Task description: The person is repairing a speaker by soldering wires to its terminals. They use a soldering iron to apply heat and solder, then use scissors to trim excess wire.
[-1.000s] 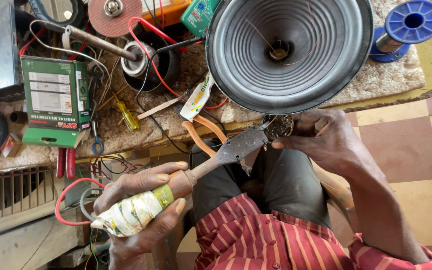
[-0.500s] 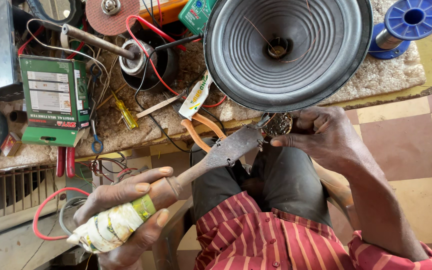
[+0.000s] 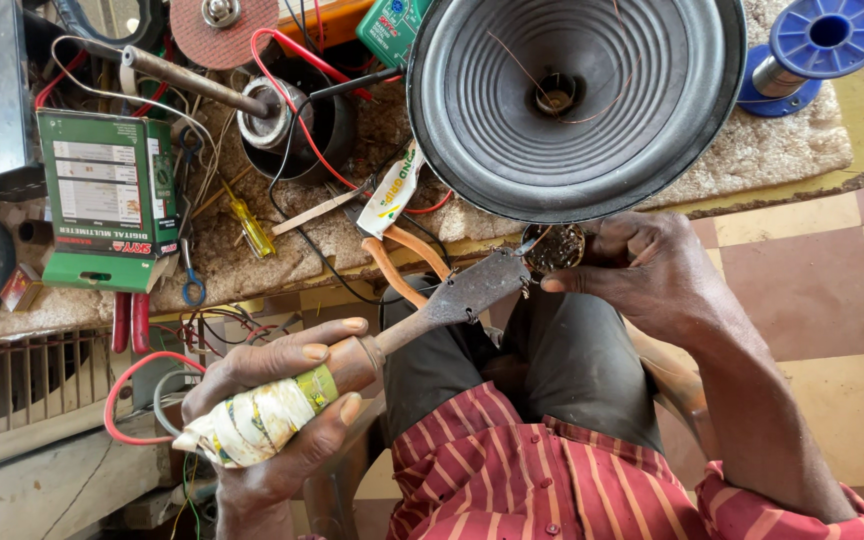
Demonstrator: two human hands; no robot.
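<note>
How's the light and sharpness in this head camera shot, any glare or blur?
Head view: even, soft daylight with weak shadows; no strong glare, only a mild sheen on the speaker cone. The left hand on the soldering iron and the right hand look sharp, with no motion blur. Wide-angle distortion bends the bench edge towards the corners.

Green multimeter box [image 3: 107, 200], blue wire spool [image 3: 812, 50], yellow screwdriver [image 3: 250, 227], orange-handled pliers [image 3: 404, 262] on cluttered bench [image 3: 782, 160].
</note>
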